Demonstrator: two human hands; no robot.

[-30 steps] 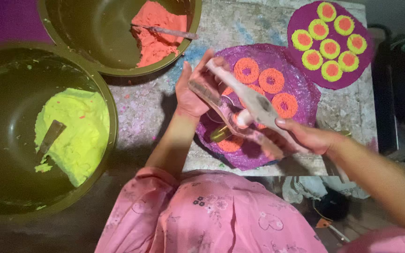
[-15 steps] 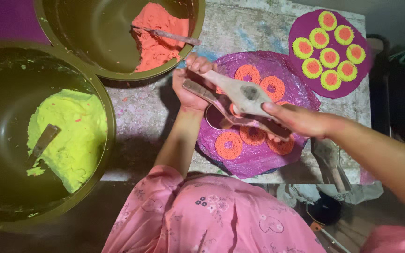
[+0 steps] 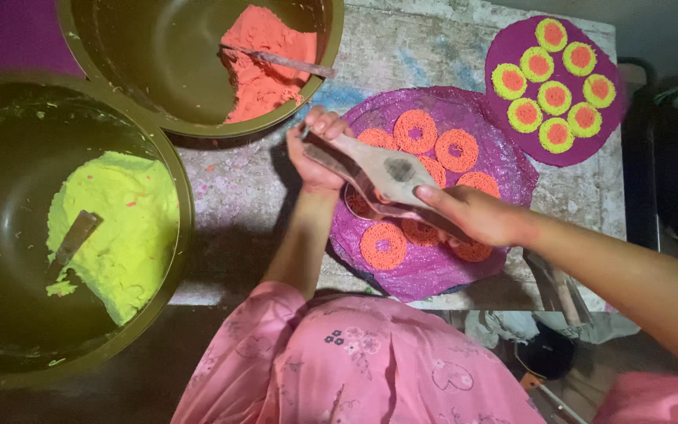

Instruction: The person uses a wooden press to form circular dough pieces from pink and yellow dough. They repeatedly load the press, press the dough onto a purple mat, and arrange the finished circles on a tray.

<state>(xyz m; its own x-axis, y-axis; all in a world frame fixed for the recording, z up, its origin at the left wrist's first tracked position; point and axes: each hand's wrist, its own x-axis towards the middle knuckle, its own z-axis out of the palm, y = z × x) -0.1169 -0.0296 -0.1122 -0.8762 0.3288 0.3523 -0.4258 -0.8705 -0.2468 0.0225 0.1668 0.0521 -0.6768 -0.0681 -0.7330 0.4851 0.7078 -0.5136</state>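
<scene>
Fingers of your left hand [image 3: 317, 157] and right hand [image 3: 476, 216] close around the wooden press [image 3: 390, 177], levelling it just above the orange rings [image 3: 382, 243].

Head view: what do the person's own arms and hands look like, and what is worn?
Both forearms are bare up to the frame edge; the left hand and right hand wear no gloves, rings or bracelets. The garment below is pink with a small floral print.

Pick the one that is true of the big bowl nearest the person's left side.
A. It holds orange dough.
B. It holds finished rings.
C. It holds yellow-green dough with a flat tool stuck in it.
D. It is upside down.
C: the bowl holds a yellow-green dough, with a flat tool resting in it.
</scene>
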